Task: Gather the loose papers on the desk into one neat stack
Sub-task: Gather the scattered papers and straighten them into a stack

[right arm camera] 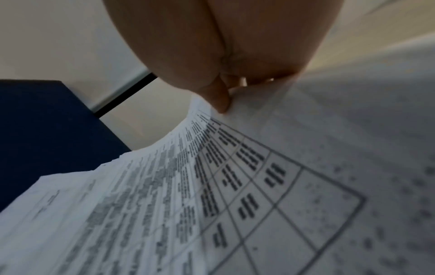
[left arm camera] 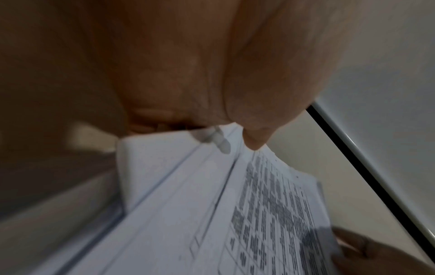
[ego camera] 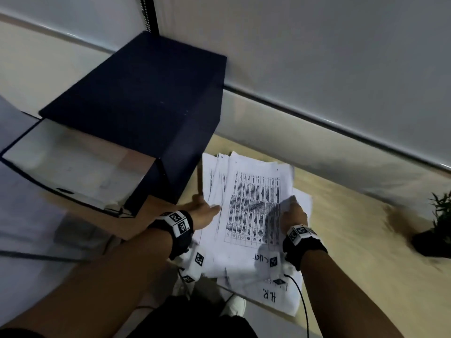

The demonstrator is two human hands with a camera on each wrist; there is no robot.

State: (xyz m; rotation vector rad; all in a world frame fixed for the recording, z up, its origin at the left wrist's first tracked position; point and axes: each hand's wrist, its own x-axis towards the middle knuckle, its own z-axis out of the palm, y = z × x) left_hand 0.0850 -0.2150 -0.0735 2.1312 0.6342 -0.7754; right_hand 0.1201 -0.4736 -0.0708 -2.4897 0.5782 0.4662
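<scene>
Both hands pinch the uneven papers [ego camera: 253, 211] on the table [ego camera: 353, 230]: left hand [ego camera: 203, 212] at one edge, right hand [ego camera: 292, 214] opposite.

Hands: two, a left hand [ego camera: 203, 211] and a right hand [ego camera: 292, 213], each on one side of the papers
Wrist bands with square black-and-white markers: two, one on each wrist
Papers [ego camera: 253, 211]: one loose pile of several overlapping sheets; exact number cannot be told
Dark blue boxes [ego camera: 146, 103]: one
Open trays [ego camera: 70, 162]: one, just beside the box
Potted plants [ego camera: 436, 225]: one
Worktop [ego camera: 353, 228]: one
</scene>
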